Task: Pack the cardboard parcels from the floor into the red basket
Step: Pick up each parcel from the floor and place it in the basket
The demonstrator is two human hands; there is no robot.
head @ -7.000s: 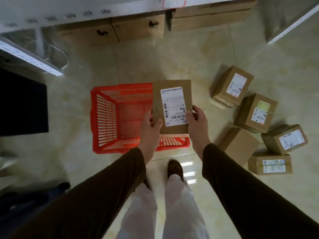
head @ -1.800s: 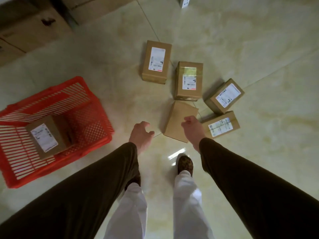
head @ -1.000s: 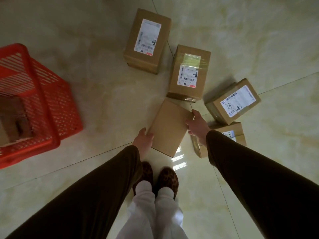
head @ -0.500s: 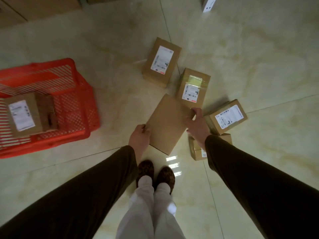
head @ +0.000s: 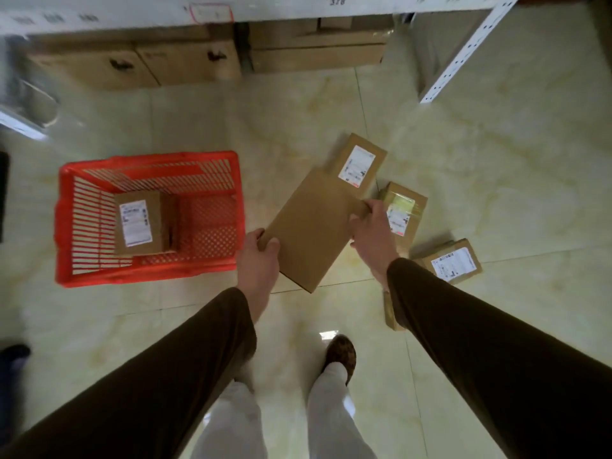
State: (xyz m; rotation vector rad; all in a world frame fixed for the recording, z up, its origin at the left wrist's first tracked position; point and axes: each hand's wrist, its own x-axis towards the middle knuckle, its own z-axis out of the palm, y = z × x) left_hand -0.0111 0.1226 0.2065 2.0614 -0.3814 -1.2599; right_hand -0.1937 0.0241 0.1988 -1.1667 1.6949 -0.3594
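Observation:
I hold a plain cardboard parcel (head: 314, 226) in the air, its unlabelled face up. My left hand (head: 260, 260) grips its near left corner and my right hand (head: 372, 231) grips its right edge. It hangs just right of the red basket (head: 66, 226), which stands on the floor with one labelled parcel (head: 140, 223) inside at its left. On the floor to the right lie a labelled parcel (head: 361, 164), one with yellow-green tape (head: 404, 210), another labelled one (head: 455, 261), and a fourth (head: 390, 313) mostly hidden by my right sleeve.
Large cardboard boxes (head: 185, 61) sit under a metal shelf (head: 265, 8) at the far side. A white shelf upright (head: 463, 51) stands at the far right. My shoe (head: 341, 354) is on the tiled floor below the held parcel. A dark object (head: 3, 193) is at the left edge.
Both hands took hold of the plain parcel and lifted it off the floor. It now hangs higher and closer to the basket, and my view has risen toward the shelf.

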